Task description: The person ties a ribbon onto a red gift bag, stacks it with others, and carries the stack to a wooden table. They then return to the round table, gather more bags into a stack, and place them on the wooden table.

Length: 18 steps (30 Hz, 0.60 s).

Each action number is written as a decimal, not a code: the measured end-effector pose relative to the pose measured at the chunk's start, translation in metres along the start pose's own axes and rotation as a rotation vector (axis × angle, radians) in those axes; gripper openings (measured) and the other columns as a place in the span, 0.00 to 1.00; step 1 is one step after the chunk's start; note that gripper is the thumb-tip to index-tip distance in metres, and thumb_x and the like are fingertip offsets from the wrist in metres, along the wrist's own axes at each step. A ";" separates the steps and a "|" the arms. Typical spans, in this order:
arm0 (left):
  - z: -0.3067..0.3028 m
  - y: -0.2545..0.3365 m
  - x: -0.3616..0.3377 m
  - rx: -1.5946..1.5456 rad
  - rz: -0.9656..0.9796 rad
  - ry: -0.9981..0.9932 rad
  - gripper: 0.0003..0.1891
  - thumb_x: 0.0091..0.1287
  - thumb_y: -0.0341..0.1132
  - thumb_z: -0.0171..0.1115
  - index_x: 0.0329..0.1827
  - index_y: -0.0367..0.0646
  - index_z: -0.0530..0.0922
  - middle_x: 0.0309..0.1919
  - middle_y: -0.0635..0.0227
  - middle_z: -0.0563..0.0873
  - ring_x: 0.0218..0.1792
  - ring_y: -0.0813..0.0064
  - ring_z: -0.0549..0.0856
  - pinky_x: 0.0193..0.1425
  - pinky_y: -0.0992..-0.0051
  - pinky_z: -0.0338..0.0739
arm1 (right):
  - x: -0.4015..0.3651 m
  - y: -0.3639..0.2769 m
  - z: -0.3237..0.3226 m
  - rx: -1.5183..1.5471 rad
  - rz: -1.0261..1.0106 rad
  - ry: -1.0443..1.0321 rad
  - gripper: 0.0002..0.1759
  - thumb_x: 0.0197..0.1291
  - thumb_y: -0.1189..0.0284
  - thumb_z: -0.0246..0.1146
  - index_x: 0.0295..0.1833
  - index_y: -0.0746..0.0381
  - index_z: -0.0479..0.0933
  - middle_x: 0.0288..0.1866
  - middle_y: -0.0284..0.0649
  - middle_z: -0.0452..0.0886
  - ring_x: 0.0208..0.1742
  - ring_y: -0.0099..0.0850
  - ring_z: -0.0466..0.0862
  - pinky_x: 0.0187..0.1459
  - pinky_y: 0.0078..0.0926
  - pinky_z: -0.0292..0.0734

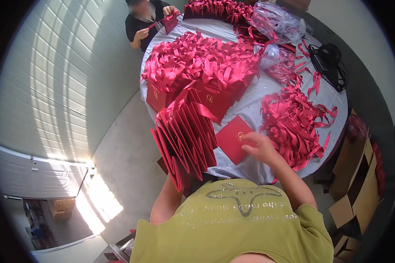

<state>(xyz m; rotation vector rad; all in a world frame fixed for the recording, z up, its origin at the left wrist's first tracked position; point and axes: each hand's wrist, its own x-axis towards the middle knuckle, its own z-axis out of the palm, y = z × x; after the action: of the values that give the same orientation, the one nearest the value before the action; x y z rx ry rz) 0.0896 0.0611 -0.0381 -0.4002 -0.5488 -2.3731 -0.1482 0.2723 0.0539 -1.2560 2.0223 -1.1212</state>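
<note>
A single flat red paper bag (233, 139) with a gold emblem lies on the table near its front edge. My right hand (261, 148) is over the right side of this bag, thumb and fingers apart, with nothing visible between them. To the left, a fanned row of red gift bags (186, 138) with ribbon handles stands tilted at the table's edge. My left forearm (166, 201) runs up behind the lower end of that row, and the bags hide my left hand. A loose heap of red ribbons (294, 131) lies just right of my right hand.
Many ribboned bags (202, 65) crowd the middle of the round, pale-covered table (245, 107). Clear plastic wrapping (278, 22) and a black bag with straps (329, 63) lie farther back. Another person (145, 22) handles a red bag across the table. Cardboard boxes (357, 175) stand right.
</note>
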 end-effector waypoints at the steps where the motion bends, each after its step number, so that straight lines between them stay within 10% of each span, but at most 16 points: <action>1: 0.006 -0.002 -0.023 -0.006 -0.004 0.012 0.33 0.71 0.49 0.59 0.75 0.46 0.62 0.70 0.58 0.71 0.67 0.56 0.75 0.71 0.55 0.71 | -0.001 -0.017 -0.004 0.134 -0.117 0.063 0.17 0.56 0.76 0.70 0.52 0.66 0.81 0.48 0.42 0.86 0.47 0.31 0.85 0.50 0.29 0.80; 7: 0.013 -0.036 0.002 -0.035 -0.055 0.044 0.33 0.71 0.49 0.59 0.75 0.46 0.63 0.70 0.58 0.71 0.67 0.57 0.75 0.71 0.55 0.71 | 0.003 -0.101 -0.019 0.713 -0.011 -0.224 0.20 0.73 0.67 0.56 0.62 0.68 0.75 0.49 0.36 0.83 0.50 0.23 0.81 0.54 0.22 0.76; 10: 0.022 -0.041 -0.007 -0.043 -0.078 0.037 0.33 0.71 0.49 0.59 0.75 0.46 0.63 0.70 0.58 0.71 0.67 0.57 0.75 0.71 0.55 0.71 | 0.029 -0.096 -0.006 0.541 -0.136 -0.134 0.35 0.75 0.54 0.49 0.76 0.66 0.55 0.71 0.43 0.67 0.73 0.30 0.64 0.72 0.29 0.58; 18: 0.037 -0.044 -0.027 -0.057 -0.129 0.070 0.33 0.71 0.50 0.59 0.75 0.46 0.63 0.70 0.58 0.72 0.67 0.57 0.75 0.71 0.54 0.71 | 0.086 -0.085 -0.005 1.059 -0.085 -0.396 0.48 0.68 0.33 0.39 0.71 0.65 0.67 0.68 0.43 0.74 0.67 0.33 0.74 0.70 0.33 0.64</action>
<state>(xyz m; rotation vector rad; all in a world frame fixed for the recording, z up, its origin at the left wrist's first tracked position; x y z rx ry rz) 0.0854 0.1234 -0.0299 -0.3145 -0.4888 -2.5214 -0.1496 0.1773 0.1286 -0.8701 0.8328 -1.5145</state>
